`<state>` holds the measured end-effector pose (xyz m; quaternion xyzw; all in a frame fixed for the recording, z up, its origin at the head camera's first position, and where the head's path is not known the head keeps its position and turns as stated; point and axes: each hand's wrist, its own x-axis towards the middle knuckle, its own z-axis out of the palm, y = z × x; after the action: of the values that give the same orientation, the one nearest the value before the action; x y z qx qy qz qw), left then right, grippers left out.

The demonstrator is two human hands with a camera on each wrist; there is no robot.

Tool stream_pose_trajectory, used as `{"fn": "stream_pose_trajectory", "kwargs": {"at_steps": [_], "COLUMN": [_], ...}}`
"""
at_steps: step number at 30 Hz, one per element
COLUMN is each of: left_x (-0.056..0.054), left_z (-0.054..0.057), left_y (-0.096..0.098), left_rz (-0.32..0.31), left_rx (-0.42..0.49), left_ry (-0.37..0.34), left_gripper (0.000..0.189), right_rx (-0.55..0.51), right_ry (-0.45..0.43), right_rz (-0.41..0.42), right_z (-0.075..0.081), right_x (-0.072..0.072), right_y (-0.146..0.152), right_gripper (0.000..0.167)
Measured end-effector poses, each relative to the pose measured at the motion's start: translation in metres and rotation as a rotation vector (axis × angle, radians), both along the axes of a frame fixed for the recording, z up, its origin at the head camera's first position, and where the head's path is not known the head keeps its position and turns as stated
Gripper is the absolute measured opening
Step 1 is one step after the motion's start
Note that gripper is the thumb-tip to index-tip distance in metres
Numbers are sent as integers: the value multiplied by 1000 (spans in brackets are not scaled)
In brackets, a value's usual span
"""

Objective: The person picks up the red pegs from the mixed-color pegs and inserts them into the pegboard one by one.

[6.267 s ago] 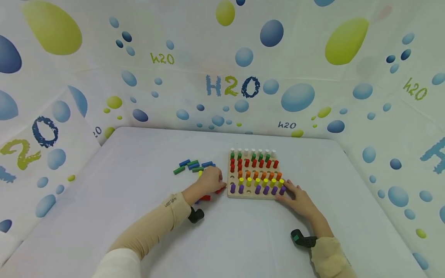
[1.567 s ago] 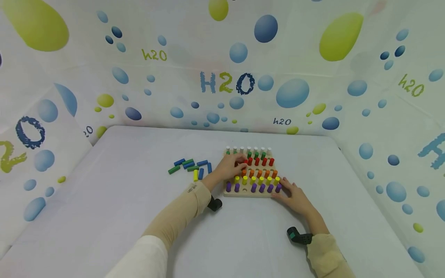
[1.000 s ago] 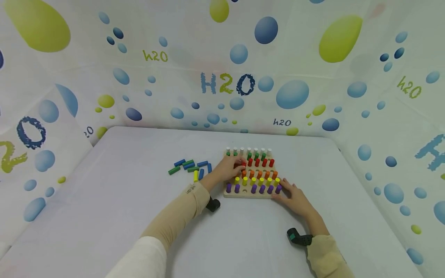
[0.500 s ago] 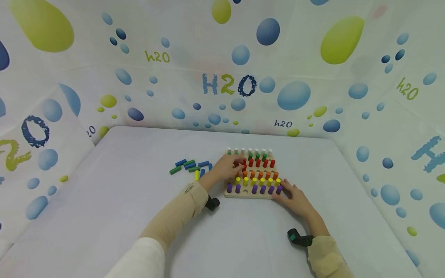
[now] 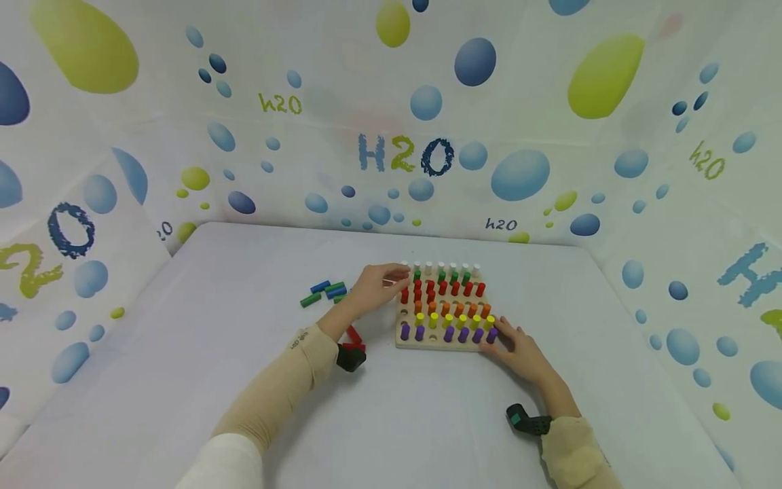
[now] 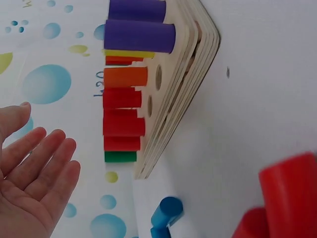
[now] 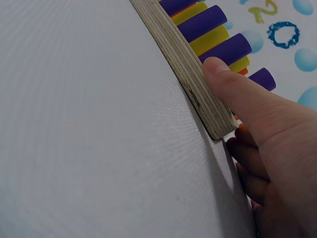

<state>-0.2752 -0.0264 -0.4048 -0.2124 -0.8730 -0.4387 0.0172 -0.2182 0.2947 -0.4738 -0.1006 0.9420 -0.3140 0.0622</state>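
A wooden pegboard (image 5: 464,347) lies on the table with rows of white, green, red, orange, yellow and purple pegs. In its second red row, a third red peg (image 5: 431,297) stands at the right end. My left hand (image 5: 369,288) hovers by the board's back left side; its palm and loosely extended fingers hold nothing in the left wrist view. With the right hand (image 5: 519,350) I hold the front right corner. Its thumb (image 7: 218,67) lies on the board's front edge, the other fingers curl along the right side, beside a purple peg (image 7: 262,78).
Loose blue and green pegs (image 5: 310,299) lie left of the board, partly behind my left hand. Loose red pegs (image 5: 354,334) lie near the left wrist's black camera (image 5: 351,358). A patterned cloth wall (image 5: 342,81) rises behind the white table (image 5: 427,421).
My left hand has let go of the red peg, which now stands in the second red row, and has moved left off the board. The right hand has stayed at the corner.
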Motion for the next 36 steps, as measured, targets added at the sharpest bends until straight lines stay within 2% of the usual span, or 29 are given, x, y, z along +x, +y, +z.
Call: {"fn": "stream_pose_trajectory", "kwargs": {"at_steps": [5,11,17,26,31,36], "left_x": [9,15,24,37,45,51], "left_z": [6,6,2,-12,-18,-19], "left_y": [-11,-21,-27,-45,-56,-63], "left_rz": [31,53,7,-22,-58,-134], "left_rx": [21,5,-63,-181,-235,-278], "left_ry": [-20,-50,-63,-92,-66,-1], "left_gripper": [32,29,26,24,21,21], "right_rx": [7,-4,-5,-15,7,7], "right_ry": [4,-8,-16,-6,-19,-14], "right_rz": [7,1,-8,-9,-17,-12], "right_z": [0,-1,-2,-2,1,1], "right_x": [1,2,2,1,0,0], "right_y": [0,1,1,0,-1,-2], "right_gripper": [79,81,83,82,84,83]}}
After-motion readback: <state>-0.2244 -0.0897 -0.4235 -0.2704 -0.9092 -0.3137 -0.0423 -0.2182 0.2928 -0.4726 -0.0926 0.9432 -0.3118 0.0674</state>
